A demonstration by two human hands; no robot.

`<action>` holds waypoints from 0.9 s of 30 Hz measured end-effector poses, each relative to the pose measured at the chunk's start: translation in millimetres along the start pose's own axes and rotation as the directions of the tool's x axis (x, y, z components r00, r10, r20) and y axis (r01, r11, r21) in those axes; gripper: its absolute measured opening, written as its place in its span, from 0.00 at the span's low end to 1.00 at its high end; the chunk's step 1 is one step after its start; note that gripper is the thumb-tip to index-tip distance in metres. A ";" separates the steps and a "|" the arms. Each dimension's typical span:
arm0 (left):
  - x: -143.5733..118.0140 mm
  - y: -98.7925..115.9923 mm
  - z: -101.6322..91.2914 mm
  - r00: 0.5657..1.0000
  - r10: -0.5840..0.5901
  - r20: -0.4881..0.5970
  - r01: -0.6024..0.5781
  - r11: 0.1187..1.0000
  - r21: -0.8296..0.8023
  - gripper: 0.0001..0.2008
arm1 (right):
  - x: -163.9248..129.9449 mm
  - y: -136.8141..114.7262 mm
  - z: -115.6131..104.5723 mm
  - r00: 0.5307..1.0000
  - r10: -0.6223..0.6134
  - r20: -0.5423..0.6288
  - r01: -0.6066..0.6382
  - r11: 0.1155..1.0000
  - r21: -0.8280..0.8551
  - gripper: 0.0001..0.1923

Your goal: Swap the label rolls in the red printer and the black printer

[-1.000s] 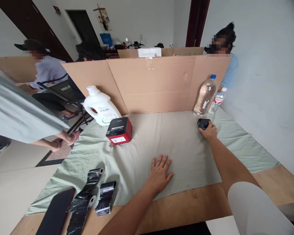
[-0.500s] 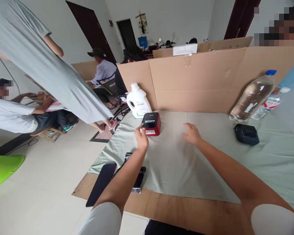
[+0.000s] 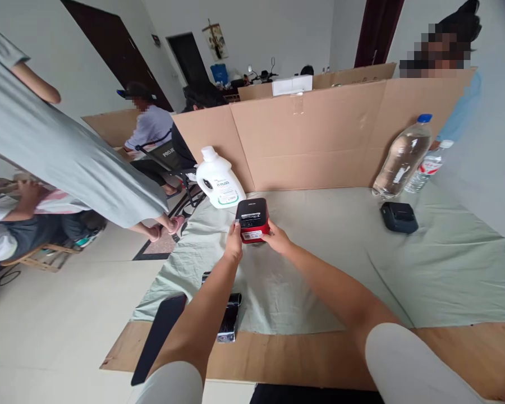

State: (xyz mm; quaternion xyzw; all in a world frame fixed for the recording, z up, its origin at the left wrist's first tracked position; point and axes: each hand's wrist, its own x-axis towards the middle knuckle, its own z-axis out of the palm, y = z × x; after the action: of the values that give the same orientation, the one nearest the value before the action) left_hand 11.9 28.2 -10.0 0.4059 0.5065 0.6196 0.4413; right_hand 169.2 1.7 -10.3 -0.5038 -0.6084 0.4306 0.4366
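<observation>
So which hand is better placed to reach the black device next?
Probably the right hand: touching the red box on its right side, it's nearer the black device than the left hand.

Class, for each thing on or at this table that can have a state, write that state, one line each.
Red-and-black box: between left hand and right hand, both touching it
White jug: upright, capped
Large bottle: blue cap on
Small bottle: white cap on
Black device: lying on the cloth, untouched
Dark slab: lying flat, partly hidden by the left forearm
Black roll: partly unwound
Cardboard panel: standing upright
Cloth: spread, wrinkled
</observation>
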 end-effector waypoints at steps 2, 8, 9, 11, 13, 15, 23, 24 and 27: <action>-29.4 2.1 17.1 0.999 -0.003 0.038 0.003 1.000 -0.014 0.20 | -30.2 4.7 -24.1 0.999 0.031 -0.019 -0.031 0.999 -0.029 0.38; -147.5 -3.9 76.3 0.972 -0.083 0.220 0.085 0.996 -0.003 0.25 | -147.9 12.9 -105.9 0.976 0.071 -0.208 -0.109 0.978 -0.177 0.33; -167.5 -7.1 83.3 0.965 -0.114 0.237 0.113 0.993 0.017 0.26 | -166.3 14.0 -115.5 0.966 0.077 -0.246 -0.129 0.971 -0.203 0.33; -202.7 -13.6 92.3 0.954 -0.154 0.257 0.144 0.988 0.060 0.27 | -198.4 17.4 -128.3 0.945 0.071 -0.320 -0.155 0.957 -0.244 0.32; -228.4 -18.4 95.4 0.944 -0.180 0.276 0.158 0.982 0.102 0.29 | -222.7 22.2 -133.2 0.923 0.034 -0.384 -0.149 0.950 -0.275 0.30; -243.0 -20.6 94.7 0.936 -0.190 0.298 0.161 0.980 0.121 0.31 | -238.2 26.7 -133.0 0.910 -0.011 -0.416 -0.122 0.949 -0.291 0.30; -226.3 -19.5 85.1 0.923 -0.179 0.341 0.169 0.984 0.058 0.31 | -226.6 20.3 -136.2 0.841 -0.164 -0.516 0.018 0.961 -0.277 0.21; -219.6 -19.9 84.5 0.925 -0.178 0.335 0.176 0.984 0.035 0.31 | -220.2 18.3 -137.8 0.825 -0.218 -0.521 0.063 0.953 -0.297 0.21; -198.0 -20.4 85.3 0.914 -0.146 0.378 0.173 0.984 -0.039 0.30 | -204.2 15.9 -139.1 0.815 -0.328 -0.478 0.176 0.926 -0.334 0.21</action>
State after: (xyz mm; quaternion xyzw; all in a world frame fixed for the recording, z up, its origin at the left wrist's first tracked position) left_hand 151.4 -136.5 -27.7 0.4578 0.4223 0.5107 0.5927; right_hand 329.9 -186.7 -11.1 -0.5718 -0.5809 0.1253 0.5656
